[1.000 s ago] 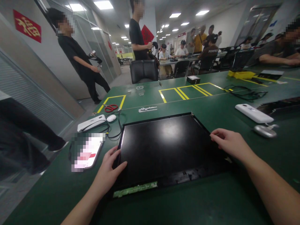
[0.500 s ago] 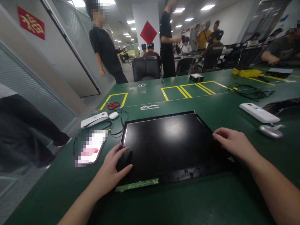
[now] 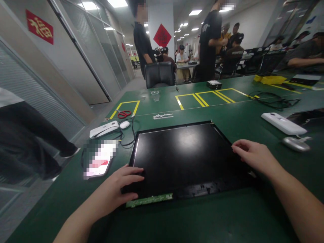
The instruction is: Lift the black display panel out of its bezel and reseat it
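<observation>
A black flat display panel (image 3: 184, 155) lies on the green table (image 3: 202, 219), with a green circuit strip (image 3: 149, 200) exposed along its near edge. My left hand (image 3: 118, 190) rests on the panel's near left corner, fingers stretched flat and thumb by the circuit strip. My right hand (image 3: 255, 157) lies on the panel's right edge, fingers loosely curled over the frame. Neither hand holds anything loose.
Left of the panel lie a phone (image 3: 100, 162), a white device (image 3: 104, 129) with a mouse (image 3: 124, 124) and black cable, and red scissors (image 3: 124, 114). On the right are a white box (image 3: 283, 123) and a grey mouse (image 3: 296, 144). People stand and sit behind the table.
My left hand has slid down from the panel's left edge to its near left corner and flattened. The right hand has stayed put. The standing people behind have walked to the right.
</observation>
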`<action>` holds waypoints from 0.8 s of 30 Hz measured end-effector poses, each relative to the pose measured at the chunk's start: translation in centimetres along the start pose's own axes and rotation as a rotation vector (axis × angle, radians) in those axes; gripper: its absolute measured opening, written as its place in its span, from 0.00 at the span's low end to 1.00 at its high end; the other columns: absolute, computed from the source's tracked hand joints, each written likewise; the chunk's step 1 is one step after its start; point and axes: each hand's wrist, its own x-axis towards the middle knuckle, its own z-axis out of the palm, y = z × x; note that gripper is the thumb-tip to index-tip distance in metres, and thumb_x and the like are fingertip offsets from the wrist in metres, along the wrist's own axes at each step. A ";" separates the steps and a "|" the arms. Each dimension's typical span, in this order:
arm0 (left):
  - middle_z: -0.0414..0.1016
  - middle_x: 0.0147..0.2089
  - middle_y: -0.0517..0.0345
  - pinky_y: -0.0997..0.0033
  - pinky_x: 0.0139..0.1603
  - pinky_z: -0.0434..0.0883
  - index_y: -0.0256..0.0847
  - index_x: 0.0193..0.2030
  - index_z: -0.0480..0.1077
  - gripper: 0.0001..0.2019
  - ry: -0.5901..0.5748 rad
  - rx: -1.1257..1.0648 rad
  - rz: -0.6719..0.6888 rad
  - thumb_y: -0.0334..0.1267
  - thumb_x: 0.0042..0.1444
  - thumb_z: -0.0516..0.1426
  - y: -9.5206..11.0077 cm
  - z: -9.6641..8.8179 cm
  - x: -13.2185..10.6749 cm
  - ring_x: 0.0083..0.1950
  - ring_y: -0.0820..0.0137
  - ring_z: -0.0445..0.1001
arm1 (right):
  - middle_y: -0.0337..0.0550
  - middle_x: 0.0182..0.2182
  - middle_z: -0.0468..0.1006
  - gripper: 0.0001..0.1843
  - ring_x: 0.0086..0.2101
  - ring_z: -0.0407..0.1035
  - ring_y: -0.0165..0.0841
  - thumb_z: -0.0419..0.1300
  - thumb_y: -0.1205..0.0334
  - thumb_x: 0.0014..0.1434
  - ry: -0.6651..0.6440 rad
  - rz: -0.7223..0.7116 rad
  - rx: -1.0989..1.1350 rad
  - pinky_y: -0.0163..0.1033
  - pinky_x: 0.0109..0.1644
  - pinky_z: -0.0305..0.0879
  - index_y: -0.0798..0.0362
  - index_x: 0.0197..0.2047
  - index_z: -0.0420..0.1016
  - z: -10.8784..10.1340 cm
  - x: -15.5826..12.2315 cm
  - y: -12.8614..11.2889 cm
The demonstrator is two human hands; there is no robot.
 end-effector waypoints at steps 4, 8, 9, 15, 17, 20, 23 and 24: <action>0.83 0.64 0.53 0.34 0.75 0.59 0.60 0.55 0.84 0.21 -0.033 0.004 0.030 0.35 0.57 0.65 0.8 -0.4 0.1 0.65 0.52 0.80 | 0.42 0.25 0.83 0.15 0.27 0.78 0.43 0.59 0.45 0.54 0.011 -0.033 0.010 0.47 0.33 0.71 0.44 0.33 0.82 0.1 0.1 0.3; 0.83 0.65 0.52 0.40 0.70 0.69 0.58 0.56 0.84 0.21 -0.036 0.019 0.052 0.34 0.58 0.64 1.3 -0.4 -0.1 0.64 0.53 0.81 | 0.42 0.26 0.83 0.16 0.27 0.77 0.43 0.58 0.45 0.55 0.014 -0.022 -0.005 0.48 0.34 0.71 0.44 0.34 0.82 0.2 0.1 0.4; 0.83 0.64 0.52 0.40 0.70 0.70 0.58 0.56 0.84 0.21 -0.034 0.026 0.060 0.33 0.58 0.64 1.2 -0.3 -0.1 0.63 0.53 0.81 | 0.42 0.26 0.83 0.16 0.27 0.77 0.43 0.58 0.45 0.55 0.011 -0.016 -0.004 0.48 0.35 0.71 0.45 0.34 0.82 0.3 0.0 0.4; 0.85 0.61 0.56 0.38 0.74 0.63 0.61 0.56 0.83 0.22 -0.016 0.039 0.124 0.33 0.58 0.64 0.3 0.1 -0.1 0.61 0.56 0.83 | 0.42 0.28 0.84 0.17 0.28 0.78 0.43 0.58 0.45 0.54 -0.010 0.021 0.017 0.49 0.38 0.71 0.45 0.34 0.82 0.2 -0.1 -0.1; 0.85 0.61 0.56 0.39 0.74 0.64 0.61 0.56 0.83 0.22 -0.019 0.041 0.126 0.33 0.57 0.65 0.2 0.1 0.0 0.61 0.56 0.83 | 0.42 0.28 0.84 0.16 0.28 0.78 0.43 0.57 0.45 0.54 -0.009 0.018 0.014 0.49 0.37 0.71 0.45 0.34 0.82 0.1 -0.1 -0.3; 0.86 0.60 0.55 0.39 0.73 0.66 0.60 0.56 0.84 0.23 -0.005 0.057 0.146 0.32 0.57 0.64 0.2 0.1 0.1 0.60 0.55 0.84 | 0.42 0.27 0.84 0.16 0.28 0.78 0.43 0.58 0.46 0.54 -0.008 0.000 0.019 0.48 0.36 0.71 0.45 0.34 0.82 0.0 -0.1 -0.3; 0.86 0.60 0.56 0.40 0.72 0.67 0.60 0.56 0.84 0.23 0.004 0.067 0.170 0.32 0.58 0.64 0.3 0.1 0.1 0.60 0.56 0.84 | 0.43 0.27 0.84 0.15 0.27 0.78 0.43 0.58 0.47 0.54 0.006 -0.024 0.022 0.47 0.34 0.71 0.45 0.33 0.82 0.1 0.0 -0.1; 0.86 0.60 0.56 0.41 0.72 0.68 0.60 0.56 0.83 0.23 0.003 0.067 0.174 0.31 0.58 0.63 0.4 0.1 0.1 0.60 0.56 0.84 | 0.43 0.26 0.84 0.15 0.27 0.78 0.43 0.58 0.47 0.54 0.008 -0.024 0.023 0.47 0.34 0.71 0.45 0.33 0.82 0.1 0.0 0.0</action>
